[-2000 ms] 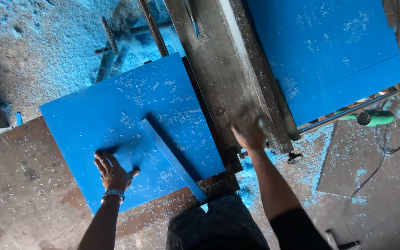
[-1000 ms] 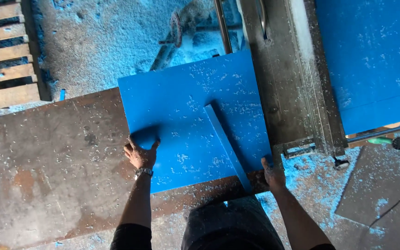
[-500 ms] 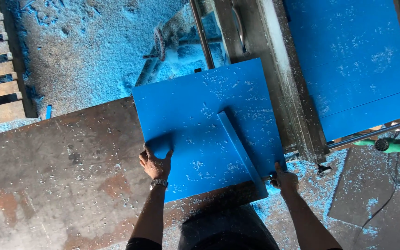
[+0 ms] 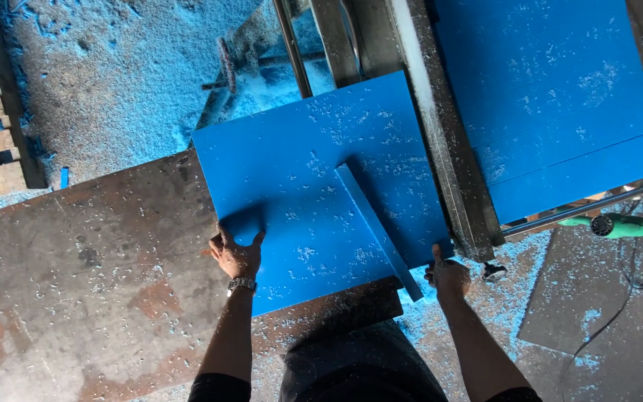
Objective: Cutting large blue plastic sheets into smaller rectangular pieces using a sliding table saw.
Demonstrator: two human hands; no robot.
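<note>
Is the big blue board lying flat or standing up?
Lying flat: the big blue plastic board rests on the rusty metal table, shavings sitting on it.

A worn, rust-stained metal counter (image 4: 76, 298) is carrying a large blue sheet (image 4: 299, 171), which is lying flat on it and reaching past its far edge. A narrow blue strip (image 4: 377, 227) is lying diagonally on the sheet. Pale blue shavings are dusting both counter and sheet. To the right, past a grimy metal rail (image 4: 440, 141), a second blue sheet (image 4: 552, 97) is lying on another surface.
</note>
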